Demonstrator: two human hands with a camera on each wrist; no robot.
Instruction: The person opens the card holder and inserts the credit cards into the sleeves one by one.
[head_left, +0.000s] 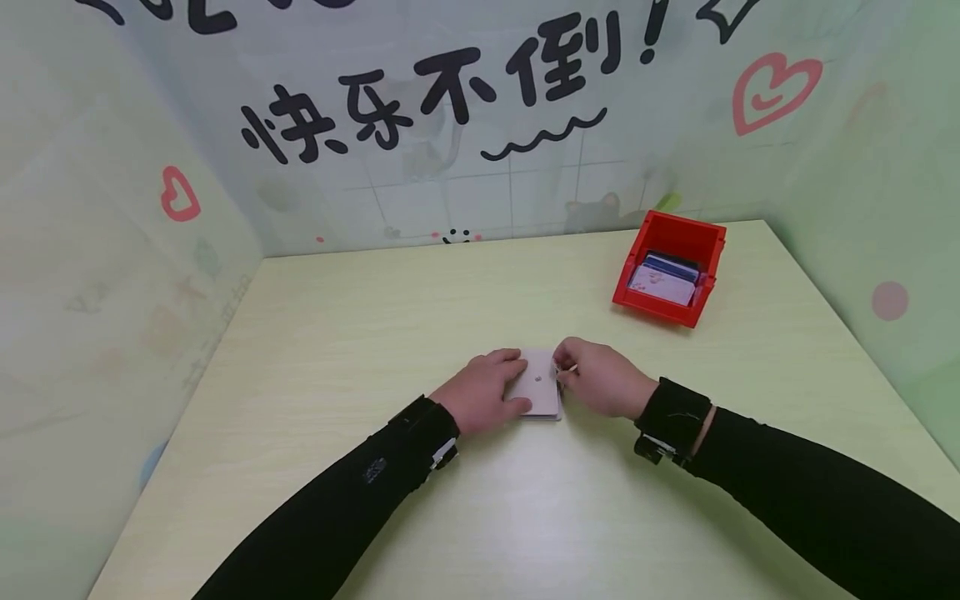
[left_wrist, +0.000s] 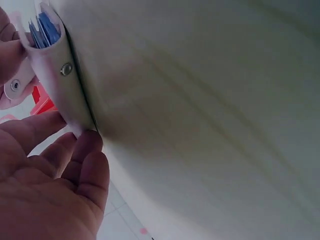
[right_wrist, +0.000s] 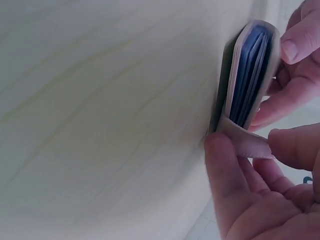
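A pale pink card holder (head_left: 540, 387) lies on the table, in the middle of the head view. My left hand (head_left: 483, 393) grips it along its left side, with fingers at the top and thumb near the bottom edge. At its right side my right hand (head_left: 603, 379) pinches the short strap (right_wrist: 248, 144) between thumb and fingers. The strap stands out from the holder, unfastened, and a metal snap (left_wrist: 66, 69) shows on the cover. Blue inner sleeves (right_wrist: 252, 67) are visible through the holder's open side in the right wrist view.
At the back right of the table (head_left: 337, 333) stands a red bin (head_left: 693, 237). Several cards (head_left: 663, 285) lean inside its front. Printed walls (head_left: 862, 208) enclose the table at the back and both sides.
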